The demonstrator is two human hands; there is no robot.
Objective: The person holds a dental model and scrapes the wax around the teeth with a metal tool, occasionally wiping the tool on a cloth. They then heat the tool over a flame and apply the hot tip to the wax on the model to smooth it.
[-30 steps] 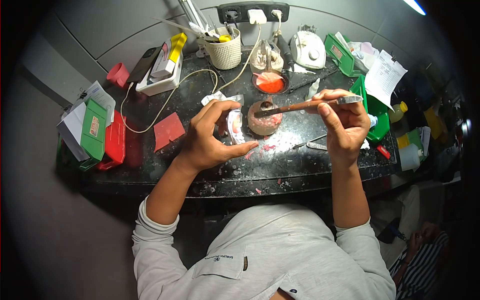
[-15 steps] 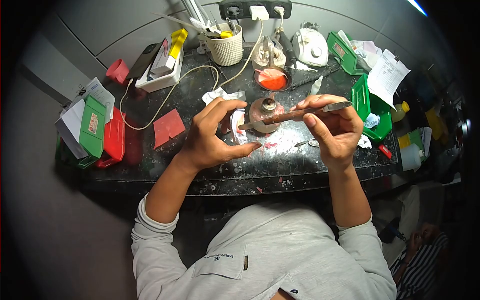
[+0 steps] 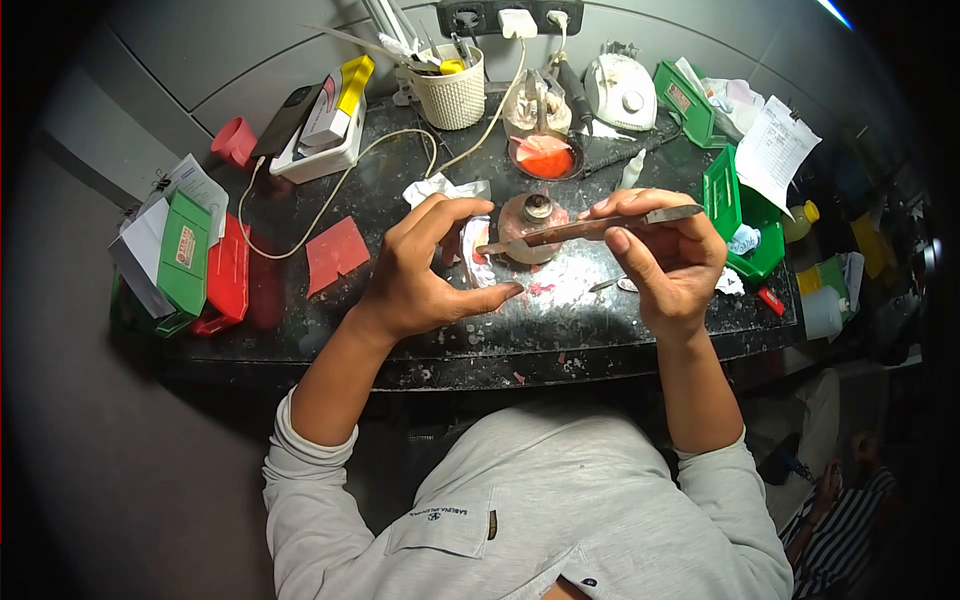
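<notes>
Between its thumb and fingers, my left hand (image 3: pixel 420 270) holds a white dental cast (image 3: pixel 477 262) with pink-red wax on it. My right hand (image 3: pixel 668 255) grips a wax knife (image 3: pixel 580 231) with a brown handle and metal ends. The knife's left tip rests at the wax on the cast. Partly behind the knife stands a round glass burner (image 3: pixel 525 212) with a metal neck. Beyond it, a small pan (image 3: pixel 546 160) holds bright red wax and a pink piece. A pink wax sheet (image 3: pixel 337 256) lies left of my left hand.
Green and red bins (image 3: pixel 185 255) stand at the left, another green bin (image 3: pixel 745 220) at the right. At the back are a tool basket (image 3: pixel 450 95), a white box (image 3: pixel 325 150), a cable and a white device (image 3: pixel 620 93). A person in stripes (image 3: pixel 850 520) is at lower right.
The knife's left tip has shifted slightly on the cast, and the cast has tilted a little. Both hands hold nearly the same place. The person at lower right has moved.
</notes>
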